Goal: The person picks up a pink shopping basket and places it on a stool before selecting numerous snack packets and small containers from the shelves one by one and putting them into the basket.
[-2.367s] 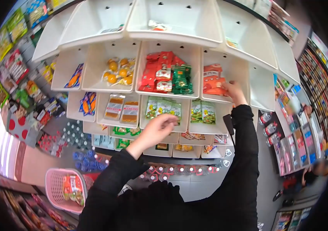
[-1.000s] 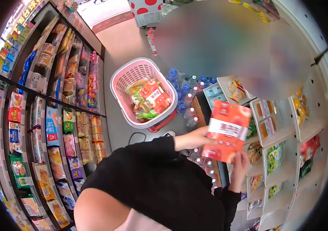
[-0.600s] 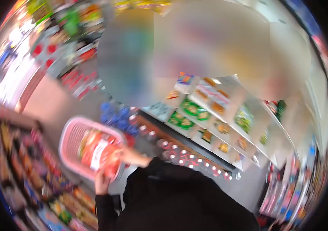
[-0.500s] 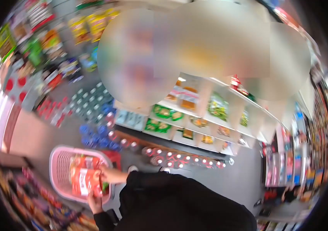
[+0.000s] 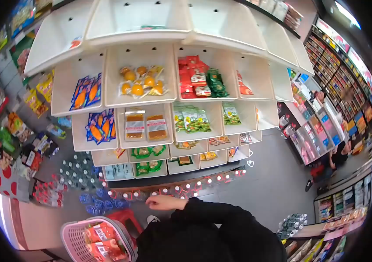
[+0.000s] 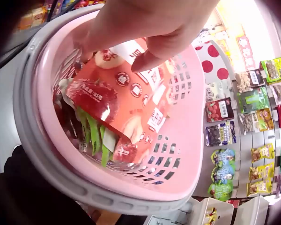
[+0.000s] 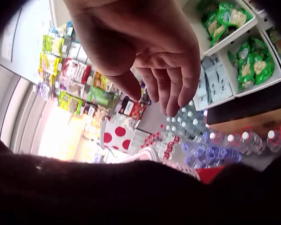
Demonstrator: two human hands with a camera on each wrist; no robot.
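Two orange-red snack pouches (image 5: 100, 231) with white label bands and fruit prints lie in the pink basket (image 5: 70, 238). Over the basket in the left wrist view is my left hand (image 6: 154, 23), its thumb overlapping the top pouch (image 6: 100, 96); some of its fingers are hidden. Green-edged packets (image 6: 93, 133) show under that pouch. The head view does not include the left hand. My right hand (image 5: 166, 202) hangs in front of the bottle row, fingers loosely bent, holding nothing. The right wrist view shows this hand (image 7: 145, 56) from the palm side.
Tiers of white bins (image 5: 144, 98) with bagged snacks rise ahead. Bottles (image 5: 177, 191) line their foot, and blue-capped bottles (image 5: 98, 203) stand at left. A red stool (image 5: 127, 218) is beside the basket. Another person (image 5: 340, 155) is at far right.
One orange-red pouch came out of its bin, was carried in both hands, and now lies in the basket. The right hand has left the basket, and the head view faces the bins again.
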